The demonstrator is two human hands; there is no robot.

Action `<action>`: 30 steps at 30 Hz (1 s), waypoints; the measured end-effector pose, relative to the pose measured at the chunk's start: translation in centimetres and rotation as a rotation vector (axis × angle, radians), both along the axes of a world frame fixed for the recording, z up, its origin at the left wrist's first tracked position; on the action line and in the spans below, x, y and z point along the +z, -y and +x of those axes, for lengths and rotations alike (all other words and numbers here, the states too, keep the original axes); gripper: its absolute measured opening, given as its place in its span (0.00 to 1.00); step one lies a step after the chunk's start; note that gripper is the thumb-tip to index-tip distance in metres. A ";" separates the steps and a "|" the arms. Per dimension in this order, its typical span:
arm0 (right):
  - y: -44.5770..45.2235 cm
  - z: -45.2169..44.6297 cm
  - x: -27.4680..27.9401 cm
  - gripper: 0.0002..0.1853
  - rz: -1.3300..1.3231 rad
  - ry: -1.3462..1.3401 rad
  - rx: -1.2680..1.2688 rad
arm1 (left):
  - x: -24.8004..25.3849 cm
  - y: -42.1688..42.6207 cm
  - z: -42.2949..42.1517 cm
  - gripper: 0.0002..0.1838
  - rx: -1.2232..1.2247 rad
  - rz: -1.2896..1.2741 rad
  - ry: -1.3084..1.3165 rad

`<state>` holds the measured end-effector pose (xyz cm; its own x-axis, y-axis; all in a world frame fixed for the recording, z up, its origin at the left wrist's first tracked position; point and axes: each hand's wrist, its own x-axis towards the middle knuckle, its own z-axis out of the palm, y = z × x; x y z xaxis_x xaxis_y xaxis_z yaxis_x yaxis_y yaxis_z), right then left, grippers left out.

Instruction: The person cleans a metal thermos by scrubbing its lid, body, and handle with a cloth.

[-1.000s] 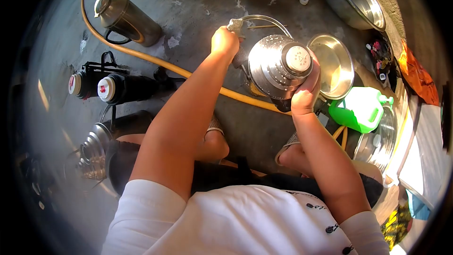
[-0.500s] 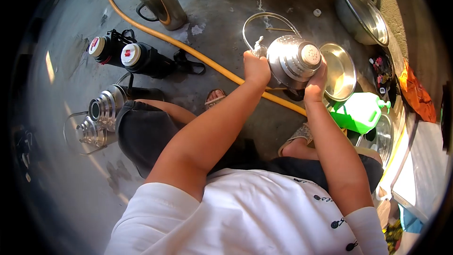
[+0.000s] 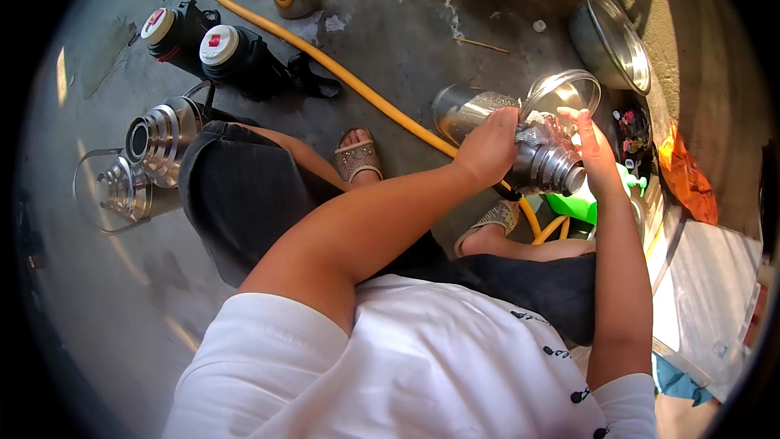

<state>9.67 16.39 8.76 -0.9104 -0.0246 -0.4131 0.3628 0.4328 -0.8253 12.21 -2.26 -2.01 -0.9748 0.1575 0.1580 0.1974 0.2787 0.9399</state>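
Note:
A shiny metal vacuum flask [image 3: 465, 110] lies tilted in front of me, its stepped neck pointing down to the lower right. My left hand [image 3: 490, 145] is closed on it near the shoulder, where the loop handle joins. The wire loop handle [image 3: 597, 91] sticks up to the right of that hand. My right hand [image 3: 595, 150] is beside the neck with its fingers stretched out and apart. Whether its palm touches the flask I cannot tell. Behind the handle, part of a shallow metal basin [image 3: 561, 97] shows.
A yellow hose [image 3: 357, 88] crosses the floor and passes under the flask. Black bottles with white lids [image 3: 219, 45] and more metal flasks [image 3: 162, 142] stand at left. A green jug [image 3: 574, 206], a large basin [image 3: 611, 41] and an orange bag [image 3: 687, 180] are at right.
The flask has tipped, so its neck now points lower right instead of towards me. My right hand has come off its side and its fingers have spread. The view has shifted slightly.

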 end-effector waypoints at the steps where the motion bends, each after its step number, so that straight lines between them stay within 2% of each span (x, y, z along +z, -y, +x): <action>1: -0.6 0.7 -0.2 0.37 0.049 0.050 0.006 | -0.4 -0.7 0.4 0.18 -0.090 -0.015 -0.027; 5: -3.3 2.2 -2.4 0.34 0.058 -0.036 -0.151 | -0.3 -2.1 1.2 0.19 -0.210 -0.018 -0.018; 6: -3.2 2.2 -2.0 0.33 -0.021 0.027 -0.265 | -0.2 -2.4 1.2 0.19 -0.211 -0.036 0.003; 9: -6.2 1.9 -4.7 0.27 -0.102 -0.012 -0.335 | -0.1 -2.7 0.9 0.18 -0.230 -0.051 0.016; 19: -6.8 1.1 -6.0 0.18 -0.085 0.034 -0.339 | -0.2 -3.6 -1.6 0.16 -0.241 -0.127 0.020; 23: -7.2 0.7 -6.1 0.17 -0.094 -0.009 -0.246 | -0.9 -4.3 -2.6 0.17 -0.154 -0.130 -0.097; 25: -6.4 0.6 -5.7 0.16 0.041 0.004 -0.234 | -1.1 -4.5 -2.9 0.18 -0.128 -0.129 -0.126; 27: -6.3 0.6 -5.8 0.16 0.028 0.002 -0.257 | -1.0 -4.6 -3.2 0.21 -0.117 -0.129 -0.139; 30: -5.6 0.1 -4.4 0.19 0.156 0.155 -0.274 | -0.9 -4.3 -3.4 0.24 -0.131 -0.143 -0.132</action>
